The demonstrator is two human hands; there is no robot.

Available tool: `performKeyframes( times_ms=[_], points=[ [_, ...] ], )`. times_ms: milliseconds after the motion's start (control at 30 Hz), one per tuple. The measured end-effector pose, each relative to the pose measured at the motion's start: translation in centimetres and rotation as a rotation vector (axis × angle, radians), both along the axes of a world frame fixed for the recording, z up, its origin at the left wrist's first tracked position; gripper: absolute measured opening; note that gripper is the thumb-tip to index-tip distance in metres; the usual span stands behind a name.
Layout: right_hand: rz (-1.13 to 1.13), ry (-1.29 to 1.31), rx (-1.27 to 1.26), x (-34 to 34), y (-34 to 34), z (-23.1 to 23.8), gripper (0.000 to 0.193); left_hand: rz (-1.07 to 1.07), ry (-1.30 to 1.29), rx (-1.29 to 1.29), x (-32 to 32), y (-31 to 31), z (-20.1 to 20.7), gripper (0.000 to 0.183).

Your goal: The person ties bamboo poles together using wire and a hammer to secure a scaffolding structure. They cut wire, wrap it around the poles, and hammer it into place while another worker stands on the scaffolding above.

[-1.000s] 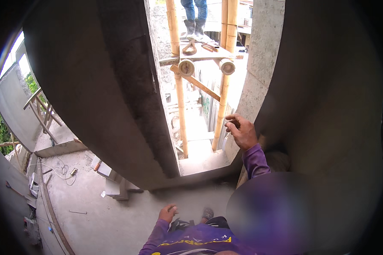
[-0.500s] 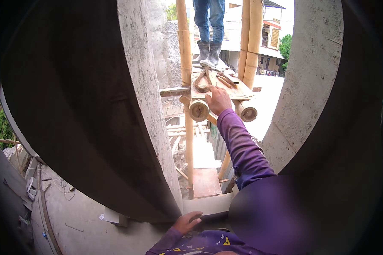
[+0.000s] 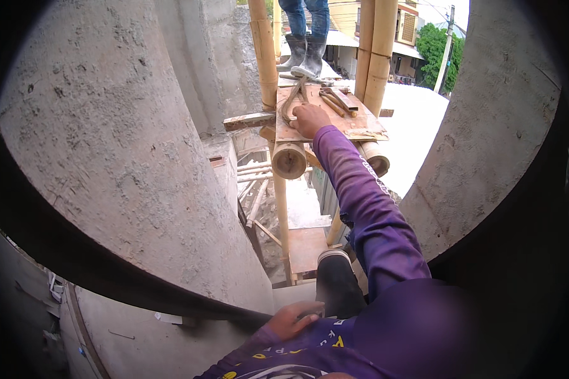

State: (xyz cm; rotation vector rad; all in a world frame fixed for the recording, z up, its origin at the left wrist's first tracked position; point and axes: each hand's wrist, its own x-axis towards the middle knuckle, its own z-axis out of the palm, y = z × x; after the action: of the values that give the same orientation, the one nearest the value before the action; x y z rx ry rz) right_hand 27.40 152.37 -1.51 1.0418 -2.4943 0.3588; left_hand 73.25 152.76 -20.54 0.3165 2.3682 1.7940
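My right hand reaches out over a plywood board laid across bamboo poles. Its fingers are closed on the near end of a looped bundle of thin wire, which stretches away toward another person's boots. Beside the hand lie a pair of pincers with yellowish handles and a rusty metal channel piece. Low in front of my body, my left hand is curled. Something dark shows at its fingers, too hidden to name.
Another person's grey rubber boots stand at the board's far end. Bamboo uprights rise on both sides. Rough concrete walls flank the opening. Below lie a lower board and rubble. My dark-clad leg is at the sill.
My right fingers have closed on the wire bundle, whose loop has narrowed and shifted. My leg has come into view at the sill. The view has swung, showing more left wall.
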Motion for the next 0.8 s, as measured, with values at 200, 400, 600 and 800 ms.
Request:
performKeyframes(
  times_ms=[200, 400, 600, 800],
  points=[
    [0.267, -0.075, 0.234, -4.8, -0.7, 4.1, 0.021, 0.120, -0.033, -0.030, -3.1, 0.1, 0.1, 0.039],
    [0.414, -0.399, 0.447, -7.1, -2.3, 6.0, 0.037, 0.275, -0.187, -0.012, -6.1, 0.6, -0.2, 0.038],
    [0.565, -0.528, 0.672, -7.7, -4.3, 7.1, 0.027, 0.491, -0.419, -0.015, -8.5, 1.8, 8.7, 0.042],
    [0.498, -0.432, 0.366, -5.6, -3.3, 5.0, 0.015, 0.883, -0.491, -0.127, -7.8, -2.6, 10.0, 0.044]
  ],
)
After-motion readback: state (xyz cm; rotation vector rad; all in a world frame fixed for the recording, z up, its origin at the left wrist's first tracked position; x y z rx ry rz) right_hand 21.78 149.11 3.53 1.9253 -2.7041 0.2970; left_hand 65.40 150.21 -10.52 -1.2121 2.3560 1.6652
